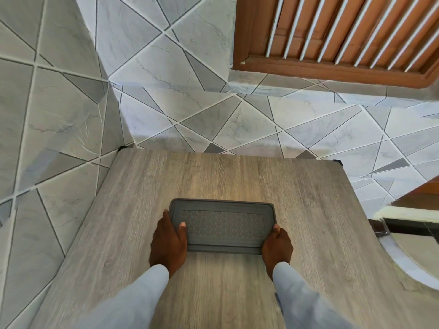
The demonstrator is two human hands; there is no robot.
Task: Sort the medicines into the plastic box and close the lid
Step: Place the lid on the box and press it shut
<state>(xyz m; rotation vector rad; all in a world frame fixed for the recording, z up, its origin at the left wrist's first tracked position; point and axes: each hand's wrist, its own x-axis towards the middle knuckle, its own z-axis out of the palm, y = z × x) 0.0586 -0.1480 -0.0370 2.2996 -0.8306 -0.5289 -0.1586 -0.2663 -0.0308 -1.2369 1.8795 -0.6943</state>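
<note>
A dark grey plastic box (223, 224) with its dotted lid shut rests on the wooden table (237, 176), near the middle. My left hand (169, 243) grips the box's left end, thumb lying on the lid. My right hand (276, 245) holds the right front corner, thumb up along the side. No medicines are visible; the lid hides whatever is inside.
The table is pushed into a corner of grey tiled walls (71, 115). A brown louvred window (344, 36) is up at the right. At the right edge a white curved fixture (415, 257) sits close to the table.
</note>
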